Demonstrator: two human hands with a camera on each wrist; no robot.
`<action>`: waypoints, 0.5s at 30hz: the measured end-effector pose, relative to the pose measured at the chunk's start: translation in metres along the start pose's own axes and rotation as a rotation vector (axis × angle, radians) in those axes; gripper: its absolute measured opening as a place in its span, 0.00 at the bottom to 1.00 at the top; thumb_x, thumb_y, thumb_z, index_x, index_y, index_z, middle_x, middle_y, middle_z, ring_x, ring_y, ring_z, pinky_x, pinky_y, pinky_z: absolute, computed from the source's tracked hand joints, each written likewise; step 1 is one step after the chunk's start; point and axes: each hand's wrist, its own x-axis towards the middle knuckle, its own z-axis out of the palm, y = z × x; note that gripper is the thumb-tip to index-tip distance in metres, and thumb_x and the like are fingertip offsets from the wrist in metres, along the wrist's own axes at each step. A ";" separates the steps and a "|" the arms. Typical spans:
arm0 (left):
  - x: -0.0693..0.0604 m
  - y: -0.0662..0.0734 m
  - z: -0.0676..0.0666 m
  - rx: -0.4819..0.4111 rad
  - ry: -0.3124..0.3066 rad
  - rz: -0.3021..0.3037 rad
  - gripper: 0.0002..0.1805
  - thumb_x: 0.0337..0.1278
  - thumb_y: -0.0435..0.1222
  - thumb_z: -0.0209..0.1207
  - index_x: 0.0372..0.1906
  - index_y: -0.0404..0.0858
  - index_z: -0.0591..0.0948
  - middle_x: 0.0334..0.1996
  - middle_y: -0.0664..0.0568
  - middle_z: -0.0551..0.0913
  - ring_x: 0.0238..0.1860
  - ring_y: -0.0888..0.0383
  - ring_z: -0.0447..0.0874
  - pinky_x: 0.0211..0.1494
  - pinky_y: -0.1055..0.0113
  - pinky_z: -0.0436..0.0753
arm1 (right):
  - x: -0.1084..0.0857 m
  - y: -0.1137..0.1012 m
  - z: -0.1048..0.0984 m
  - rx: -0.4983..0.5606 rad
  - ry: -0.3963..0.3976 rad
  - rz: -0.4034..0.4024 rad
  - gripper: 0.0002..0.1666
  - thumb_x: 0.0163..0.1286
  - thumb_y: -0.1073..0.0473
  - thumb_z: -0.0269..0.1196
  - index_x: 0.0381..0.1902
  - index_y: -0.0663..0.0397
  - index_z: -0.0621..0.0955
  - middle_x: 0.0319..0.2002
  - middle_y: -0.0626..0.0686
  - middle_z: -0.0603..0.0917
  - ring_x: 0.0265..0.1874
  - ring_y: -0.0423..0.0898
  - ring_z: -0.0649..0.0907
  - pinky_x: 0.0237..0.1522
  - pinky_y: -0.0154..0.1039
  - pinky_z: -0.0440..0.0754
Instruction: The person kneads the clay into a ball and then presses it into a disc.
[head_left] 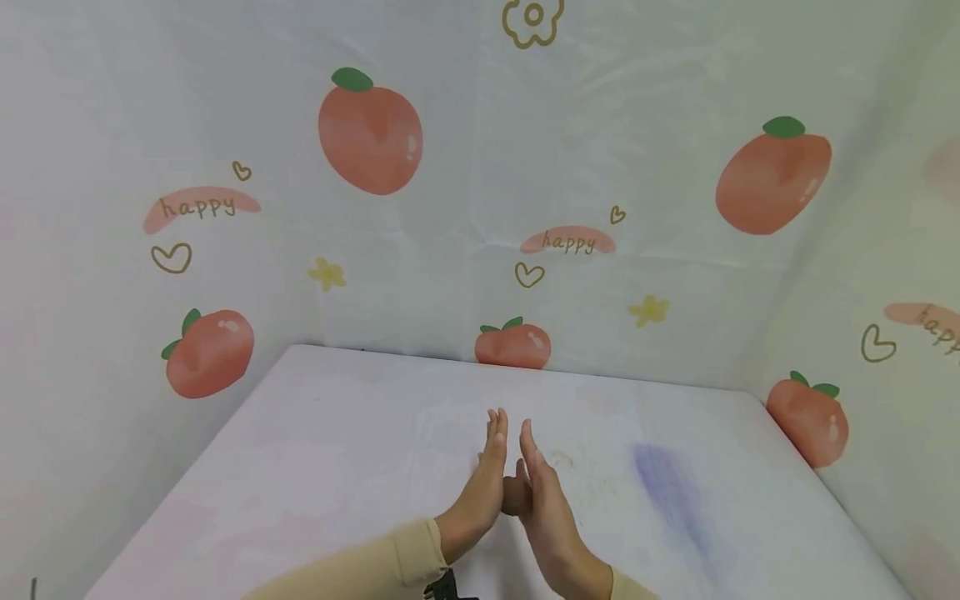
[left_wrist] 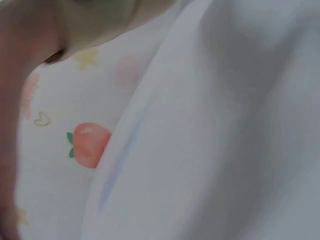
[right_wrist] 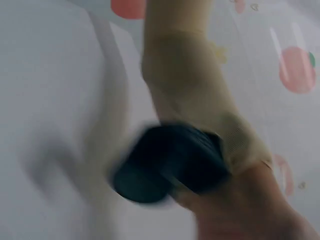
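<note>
Above the white table, near the middle front of the head view, my left hand point(head_left: 480, 487) and right hand point(head_left: 551, 512) face each other palm to palm. Their fingers are straight and point up, with a gap between the fingertips. A small brown rounded lump point(head_left: 516, 495) sits between the palms and touches both; its exact kind is unclear and the hands cover part of it. In the right wrist view a blurred dark device point(right_wrist: 170, 162) is on the other arm's wrist, beside a beige sleeve point(right_wrist: 192, 85). The left wrist view shows only skin and sleeve at its edge, not the lump.
The white table top point(head_left: 360, 433) spreads around the hands, with a blue-purple smudge point(head_left: 675, 492) on its right side. Behind and beside it hangs a pale curtain point(head_left: 450, 275) printed with red fruit, hearts and flowers. A black object point(head_left: 442, 586) shows under the left sleeve.
</note>
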 end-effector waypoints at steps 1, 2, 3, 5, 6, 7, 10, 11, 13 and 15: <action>-0.003 -0.003 0.003 -0.005 -0.017 -0.001 0.31 0.75 0.54 0.16 0.77 0.52 0.33 0.76 0.58 0.23 0.75 0.53 0.18 0.70 0.36 0.23 | 0.002 -0.004 -0.002 -0.005 0.009 -0.031 0.34 0.79 0.38 0.25 0.77 0.37 0.36 0.76 0.49 0.27 0.74 0.58 0.30 0.69 0.66 0.28; -0.006 -0.005 0.006 -0.016 -0.034 0.006 0.31 0.76 0.54 0.16 0.77 0.51 0.34 0.76 0.57 0.23 0.75 0.52 0.18 0.70 0.36 0.23 | 0.004 -0.008 -0.005 -0.014 0.019 -0.053 0.34 0.79 0.38 0.25 0.77 0.37 0.35 0.76 0.48 0.27 0.74 0.57 0.30 0.70 0.65 0.27; -0.010 -0.006 0.008 -0.035 -0.052 0.015 0.30 0.76 0.53 0.15 0.77 0.51 0.34 0.76 0.56 0.23 0.75 0.51 0.18 0.70 0.35 0.23 | 0.007 -0.011 -0.008 -0.022 0.037 -0.077 0.34 0.79 0.39 0.25 0.77 0.37 0.36 0.77 0.49 0.29 0.75 0.56 0.31 0.71 0.63 0.27; -0.017 -0.005 0.014 -0.069 -0.093 0.046 0.30 0.76 0.52 0.15 0.77 0.50 0.32 0.76 0.55 0.23 0.75 0.50 0.17 0.69 0.35 0.23 | 0.014 -0.017 -0.015 -0.046 0.055 -0.103 0.34 0.79 0.38 0.25 0.77 0.36 0.35 0.77 0.47 0.29 0.76 0.53 0.32 0.72 0.60 0.28; -0.020 -0.003 0.016 -0.096 -0.112 0.061 0.30 0.76 0.51 0.14 0.77 0.50 0.31 0.76 0.56 0.23 0.75 0.50 0.17 0.69 0.35 0.24 | 0.019 -0.019 -0.017 -0.052 0.069 -0.111 0.34 0.79 0.37 0.25 0.77 0.35 0.35 0.77 0.45 0.30 0.76 0.51 0.32 0.73 0.58 0.29; -0.022 0.000 0.018 -0.122 -0.130 0.074 0.30 0.76 0.51 0.13 0.76 0.51 0.30 0.76 0.57 0.23 0.75 0.51 0.17 0.70 0.36 0.24 | 0.023 -0.019 -0.019 -0.056 0.080 -0.115 0.34 0.79 0.37 0.25 0.76 0.34 0.34 0.77 0.44 0.29 0.76 0.50 0.32 0.74 0.57 0.29; -0.027 0.009 0.020 -0.172 -0.153 0.112 0.29 0.76 0.51 0.12 0.75 0.50 0.27 0.75 0.60 0.21 0.74 0.54 0.16 0.72 0.39 0.25 | 0.034 -0.016 -0.023 -0.083 0.097 -0.107 0.34 0.78 0.36 0.25 0.76 0.31 0.33 0.76 0.39 0.27 0.75 0.48 0.30 0.73 0.56 0.27; -0.027 0.012 0.019 -0.183 -0.150 0.117 0.30 0.76 0.51 0.13 0.75 0.50 0.27 0.75 0.61 0.21 0.74 0.55 0.16 0.72 0.40 0.25 | 0.036 -0.014 -0.023 -0.096 0.098 -0.096 0.34 0.78 0.35 0.25 0.75 0.30 0.32 0.75 0.39 0.27 0.75 0.48 0.29 0.73 0.57 0.26; -0.024 0.018 0.016 -0.182 -0.127 0.119 0.30 0.76 0.52 0.14 0.75 0.49 0.28 0.75 0.61 0.22 0.74 0.56 0.17 0.73 0.41 0.26 | 0.039 -0.007 -0.021 -0.121 0.101 -0.081 0.34 0.78 0.35 0.24 0.76 0.30 0.33 0.75 0.39 0.26 0.75 0.48 0.28 0.72 0.59 0.25; -0.017 0.022 0.011 -0.171 -0.070 0.110 0.31 0.76 0.53 0.16 0.76 0.48 0.30 0.76 0.59 0.23 0.75 0.55 0.18 0.73 0.40 0.27 | 0.037 -0.002 -0.016 -0.139 0.103 -0.052 0.34 0.78 0.35 0.25 0.76 0.31 0.36 0.76 0.40 0.28 0.75 0.50 0.29 0.71 0.61 0.25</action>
